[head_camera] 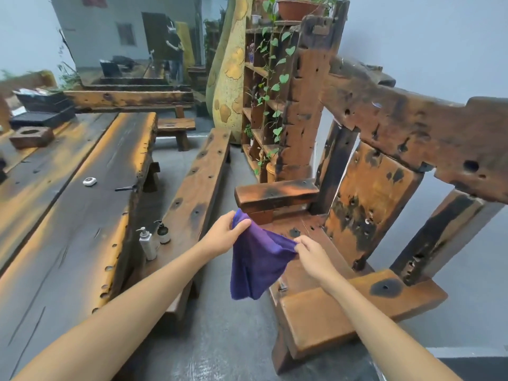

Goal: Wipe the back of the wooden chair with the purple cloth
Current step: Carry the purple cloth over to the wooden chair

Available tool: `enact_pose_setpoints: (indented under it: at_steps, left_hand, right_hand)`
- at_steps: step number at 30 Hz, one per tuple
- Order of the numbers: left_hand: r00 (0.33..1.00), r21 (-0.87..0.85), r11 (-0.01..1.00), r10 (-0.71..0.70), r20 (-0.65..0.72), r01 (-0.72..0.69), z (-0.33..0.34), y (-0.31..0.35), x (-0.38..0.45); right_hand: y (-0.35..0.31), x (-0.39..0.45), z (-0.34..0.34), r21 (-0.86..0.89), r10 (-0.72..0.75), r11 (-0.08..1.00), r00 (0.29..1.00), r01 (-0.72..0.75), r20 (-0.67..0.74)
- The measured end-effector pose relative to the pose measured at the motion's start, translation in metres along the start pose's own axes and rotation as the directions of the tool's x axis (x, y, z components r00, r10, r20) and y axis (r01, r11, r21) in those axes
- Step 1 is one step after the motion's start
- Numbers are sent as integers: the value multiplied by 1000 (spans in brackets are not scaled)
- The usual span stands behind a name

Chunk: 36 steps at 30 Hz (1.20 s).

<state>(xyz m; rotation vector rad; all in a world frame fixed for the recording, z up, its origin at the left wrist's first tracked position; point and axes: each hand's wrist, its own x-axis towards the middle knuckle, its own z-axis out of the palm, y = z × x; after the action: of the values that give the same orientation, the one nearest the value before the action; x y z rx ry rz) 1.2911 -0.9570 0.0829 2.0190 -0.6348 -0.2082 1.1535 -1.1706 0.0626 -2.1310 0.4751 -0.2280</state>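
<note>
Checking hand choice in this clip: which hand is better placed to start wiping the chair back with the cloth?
Probably the right hand. It pinches the purple cloth on the side nearer the chair back, which rises to its right. The left hand grips the far corner, toward the bench.

The cloth [257, 264] was plain purple. The chair [371, 193] was orange-brown wood with black patches. The floor [233, 334] was grey.

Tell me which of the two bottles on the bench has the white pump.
The taller white bottle, nearer the camera; the smaller bottle beside it is dark-topped with a dark pump.
</note>
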Motion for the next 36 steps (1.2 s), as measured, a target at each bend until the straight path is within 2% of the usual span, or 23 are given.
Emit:
enact_pose_setpoints:
  at_steps: [3,5,8,12,18,21,24,26,28,32,36]
  left_hand:
    - [1000,89,996,17,-15,-16,1,-6,37]
    - [998,105,994,24,-51,-19,1,-11,66]
    - [988,84,995,56,-144,-45,-3,-19,105]
    - [982,90,991,114,-152,-101,-11,-40,171]
    - [991,-5,991,133,-29,-133,-27,-77,294]
    - [977,-56,990,140,159,-133,-41,-94,350]
    - [948,2,988,150,280,-157,-62,-100,408]
    - [927,70,977,167,336,-202,-73,-98,446]
    - [928,107,969,178,327,-224,-80,-92,487]
    - [935,96,961,223,277,-258,-77,-73,561]
    - [929,32,948,304,213,-318,-61,-44,636]
  right_hand:
    - [-2,47,-3,116,-6,993,1000,7,-8]
    - [-3,75,-5,148,-83,986,996,80,15]
    - [-8,112,-14,64,-219,974,975,218,21]
    - [-2,179,-15,-33,-220,975,975,221,25]
    - [-11,282,-8,-196,-272,944,962,264,-17]
    - [-15,334,-10,-366,-278,889,959,275,47]
    - [-25,393,-18,-428,-253,869,966,249,49]
    - [-35,422,-22,-423,-214,884,977,199,12]
    - [-45,448,-25,-370,-183,917,981,150,-56]
    - [-53,497,-35,-282,-114,958,975,57,-189]
    - [-60,554,-55,-181,-37,983,931,-31,-363]
